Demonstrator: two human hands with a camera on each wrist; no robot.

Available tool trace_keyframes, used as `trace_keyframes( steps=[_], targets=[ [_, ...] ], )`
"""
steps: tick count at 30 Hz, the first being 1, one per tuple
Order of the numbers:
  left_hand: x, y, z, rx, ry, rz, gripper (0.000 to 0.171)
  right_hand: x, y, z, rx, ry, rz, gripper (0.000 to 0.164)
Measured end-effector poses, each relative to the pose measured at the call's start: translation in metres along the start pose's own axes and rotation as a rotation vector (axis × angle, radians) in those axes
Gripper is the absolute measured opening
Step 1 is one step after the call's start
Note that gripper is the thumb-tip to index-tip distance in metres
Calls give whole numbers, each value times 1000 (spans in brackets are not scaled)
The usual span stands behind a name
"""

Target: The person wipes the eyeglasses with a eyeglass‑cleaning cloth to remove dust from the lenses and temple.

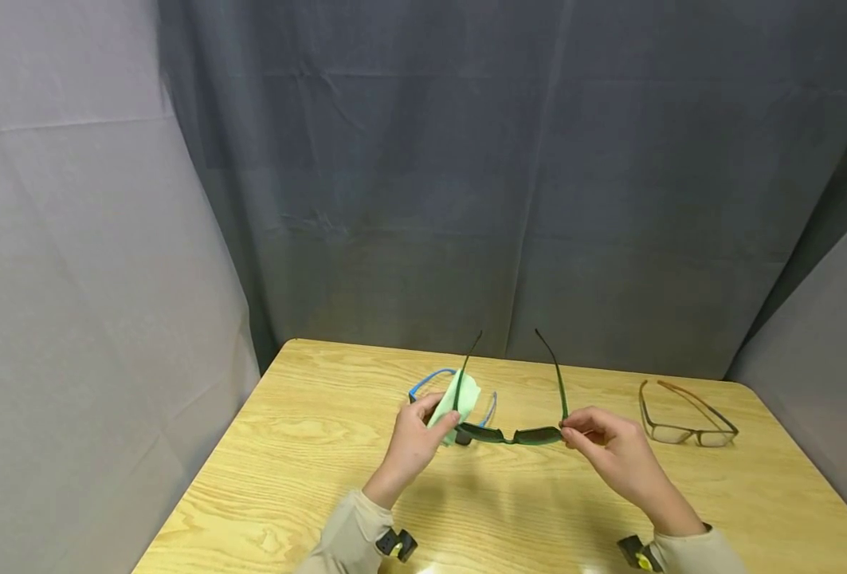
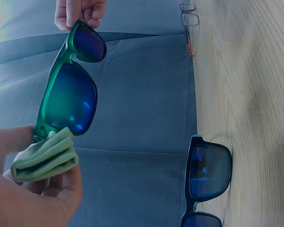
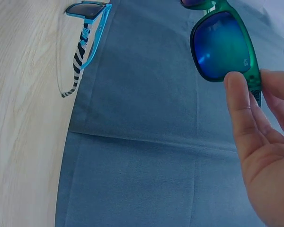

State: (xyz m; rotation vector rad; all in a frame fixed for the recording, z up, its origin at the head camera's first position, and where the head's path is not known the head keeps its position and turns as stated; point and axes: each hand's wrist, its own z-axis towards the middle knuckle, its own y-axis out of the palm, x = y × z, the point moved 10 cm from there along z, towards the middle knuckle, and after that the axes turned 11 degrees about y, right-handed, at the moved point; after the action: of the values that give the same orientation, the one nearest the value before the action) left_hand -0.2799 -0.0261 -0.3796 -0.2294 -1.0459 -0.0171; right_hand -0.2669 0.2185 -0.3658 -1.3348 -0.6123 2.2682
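Green-framed sunglasses (image 1: pixel 512 437) with mirrored blue-green lenses are held above the table, their temples unfolded and pointing away. My left hand (image 1: pixel 412 442) pinches one end of the frame together with a folded pale green cloth (image 2: pixel 47 156). At the other end, my right hand (image 1: pixel 613 454) grips the corner by the hinge between thumb and fingers. Behind the left hand and cloth, a pair of blue sunglasses (image 2: pixel 209 172) rests on the table, partly hidden in the head view; its patterned temple (image 3: pixel 79 56) shows in the right wrist view.
Eyeglasses (image 1: pixel 692 434) with clear lenses and orange-brown temple tips lie unfolded at the table's right. The wooden table (image 1: pixel 287 454) ends at a dark grey curtain (image 1: pixel 409 199); lighter cloth walls (image 1: pixel 72 279) stand at both sides.
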Motion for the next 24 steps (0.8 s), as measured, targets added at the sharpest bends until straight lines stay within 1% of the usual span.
trace_keyframes(
  steps=[4, 7, 9, 13, 15, 19, 24],
  targets=[
    [-2, 0, -1, -4, -7, 9, 30, 4, 1, 0, 1, 55, 40, 15],
    [-2, -1, 0, -6, -12, 16, 30, 8, 3, 0, -17, 102, 75, 17],
    [-1, -2, 0, -5, -11, 18, 29, 11, 4, 0, -37, 132, 96, 21],
    [-1, -1, 1, -8, -14, 13, 27, 17, 8, 0, -84, 188, 124, 36],
    [0, -1, 1, -7, -11, 7, 27, 21, 10, 0, -114, 222, 137, 39],
    [1, -1, 3, 5, 0, -2, 27, 26, 14, 0, -158, 283, 127, 35],
    [-3, -1, 3, 18, -2, 6, 28, 30, 14, 0, -157, 307, 80, 29]
  ],
)
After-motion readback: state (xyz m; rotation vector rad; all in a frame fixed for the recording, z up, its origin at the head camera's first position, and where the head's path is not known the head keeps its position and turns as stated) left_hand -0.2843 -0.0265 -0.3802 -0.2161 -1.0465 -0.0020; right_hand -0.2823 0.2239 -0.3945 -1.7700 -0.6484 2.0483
